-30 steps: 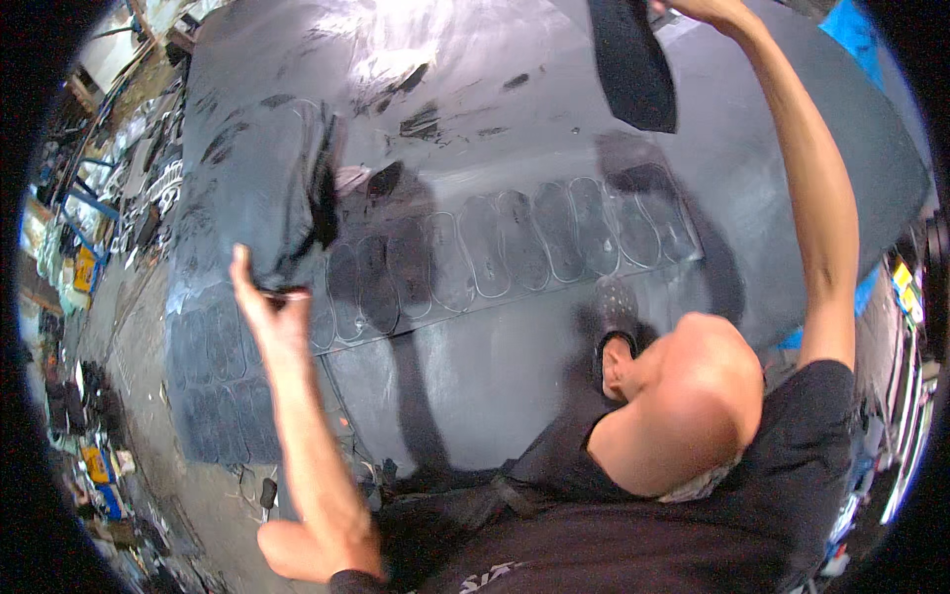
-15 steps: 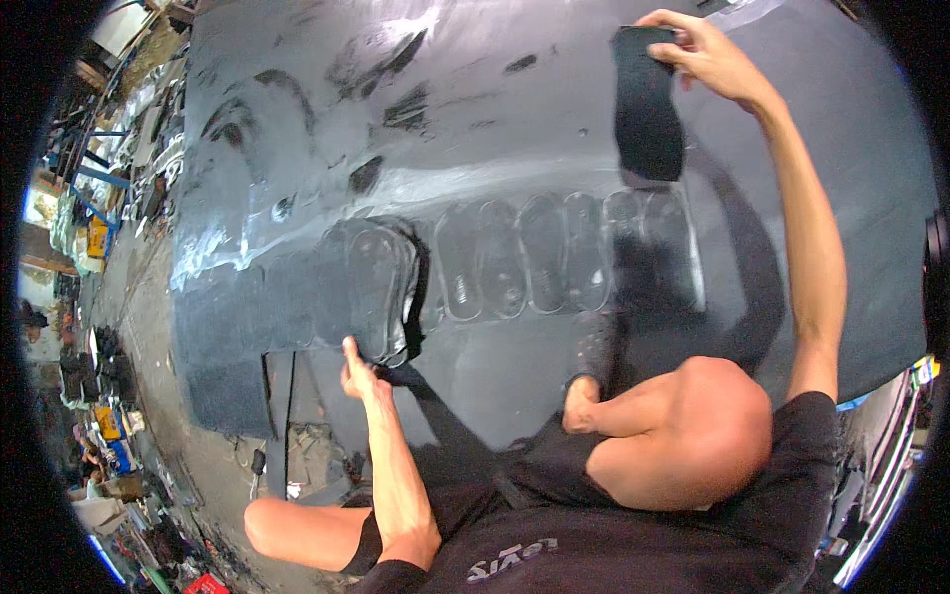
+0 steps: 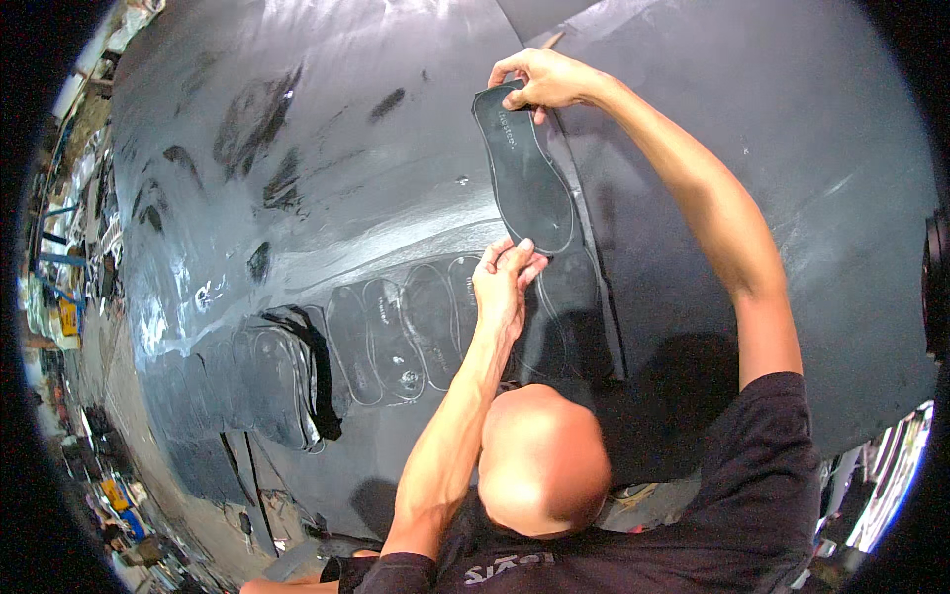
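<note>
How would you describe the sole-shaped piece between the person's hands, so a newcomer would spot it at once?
Start with the big dark grey sheet, then find the row of sole outlines on it. Above the row's right end is the dark sole-shaped piece. Unlike those outlines, it has the right hand at its top and the left hand at its bottom.

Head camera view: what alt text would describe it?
A person's right hand grips the far end of a dark insole-shaped piece while the left hand touches its near end, over a dark sheet marked with sole outlines.
</note>
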Demonstrator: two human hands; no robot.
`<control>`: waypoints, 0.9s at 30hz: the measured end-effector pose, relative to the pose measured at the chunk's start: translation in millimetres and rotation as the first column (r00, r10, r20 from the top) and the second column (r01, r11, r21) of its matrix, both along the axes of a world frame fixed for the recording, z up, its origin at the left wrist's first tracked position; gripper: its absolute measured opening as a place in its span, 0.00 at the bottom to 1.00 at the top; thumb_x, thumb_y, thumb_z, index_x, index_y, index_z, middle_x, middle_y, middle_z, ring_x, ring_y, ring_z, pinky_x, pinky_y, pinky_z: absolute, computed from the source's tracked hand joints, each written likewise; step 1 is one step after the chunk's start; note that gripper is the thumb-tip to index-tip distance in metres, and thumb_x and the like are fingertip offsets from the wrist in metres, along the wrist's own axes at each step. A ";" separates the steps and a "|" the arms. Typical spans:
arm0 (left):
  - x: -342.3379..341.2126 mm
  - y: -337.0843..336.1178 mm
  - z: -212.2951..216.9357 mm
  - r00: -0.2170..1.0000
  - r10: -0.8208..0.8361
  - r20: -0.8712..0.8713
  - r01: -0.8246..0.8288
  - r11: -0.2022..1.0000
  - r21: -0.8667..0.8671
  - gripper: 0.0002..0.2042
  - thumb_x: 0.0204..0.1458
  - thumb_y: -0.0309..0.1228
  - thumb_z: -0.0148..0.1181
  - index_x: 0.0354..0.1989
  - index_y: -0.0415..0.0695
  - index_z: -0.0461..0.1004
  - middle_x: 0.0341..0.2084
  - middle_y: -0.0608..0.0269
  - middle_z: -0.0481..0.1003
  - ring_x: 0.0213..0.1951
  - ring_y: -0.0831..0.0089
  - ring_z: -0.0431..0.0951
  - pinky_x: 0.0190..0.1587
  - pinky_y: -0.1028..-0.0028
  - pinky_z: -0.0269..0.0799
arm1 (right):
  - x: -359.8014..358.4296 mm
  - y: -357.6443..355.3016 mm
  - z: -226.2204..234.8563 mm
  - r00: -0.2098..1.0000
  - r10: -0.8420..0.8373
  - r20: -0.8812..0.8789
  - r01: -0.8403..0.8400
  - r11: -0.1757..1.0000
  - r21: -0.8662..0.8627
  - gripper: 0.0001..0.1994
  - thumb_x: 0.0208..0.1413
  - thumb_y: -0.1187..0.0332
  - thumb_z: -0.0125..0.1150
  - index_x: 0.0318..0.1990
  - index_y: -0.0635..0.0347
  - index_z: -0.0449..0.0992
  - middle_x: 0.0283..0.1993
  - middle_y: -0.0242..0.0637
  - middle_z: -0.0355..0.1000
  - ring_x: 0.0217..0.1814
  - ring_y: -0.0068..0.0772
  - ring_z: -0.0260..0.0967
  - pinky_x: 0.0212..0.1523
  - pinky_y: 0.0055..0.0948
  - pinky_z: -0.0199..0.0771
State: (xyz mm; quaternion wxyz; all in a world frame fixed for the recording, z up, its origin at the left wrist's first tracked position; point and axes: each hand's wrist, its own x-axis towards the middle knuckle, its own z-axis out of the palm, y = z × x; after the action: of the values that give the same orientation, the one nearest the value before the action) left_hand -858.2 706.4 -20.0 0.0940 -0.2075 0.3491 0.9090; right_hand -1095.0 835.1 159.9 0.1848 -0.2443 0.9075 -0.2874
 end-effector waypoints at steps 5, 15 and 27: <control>-33.7 29.5 -12.0 0.974 0.177 0.140 -0.149 0.969 -0.196 0.19 0.53 0.23 0.74 0.50 0.34 0.72 0.39 0.55 0.81 0.36 0.68 0.84 0.41 0.73 0.82 | -42.5 40.7 -47.5 0.987 -0.044 -0.158 0.053 0.997 0.057 0.16 0.55 0.66 0.72 0.51 0.57 0.82 0.37 0.37 0.80 0.32 0.28 0.77 0.36 0.33 0.79; -39.9 39.9 -21.8 0.977 0.174 0.120 -0.139 0.957 -0.255 0.24 0.49 0.24 0.78 0.50 0.27 0.72 0.39 0.49 0.81 0.36 0.64 0.85 0.40 0.73 0.83 | -60.1 37.7 -67.2 0.995 0.004 -0.097 0.008 0.993 0.119 0.18 0.52 0.66 0.74 0.52 0.57 0.84 0.31 0.33 0.76 0.35 0.28 0.78 0.39 0.33 0.79; -48.8 39.4 -20.7 0.996 0.080 0.048 -0.041 0.836 -0.548 0.24 0.51 0.25 0.76 0.51 0.29 0.70 0.32 0.50 0.80 0.29 0.66 0.83 0.32 0.68 0.83 | -68.6 46.4 -85.6 0.971 0.036 -0.236 0.018 0.975 0.223 0.19 0.47 0.66 0.77 0.48 0.57 0.84 0.29 0.33 0.74 0.36 0.32 0.75 0.43 0.35 0.77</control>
State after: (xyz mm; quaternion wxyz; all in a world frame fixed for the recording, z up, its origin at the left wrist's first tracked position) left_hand -907.0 745.8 -40.7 0.0139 -0.2677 0.5834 0.7666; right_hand -1163.5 881.5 74.3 0.1022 -0.2589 0.9485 -0.1511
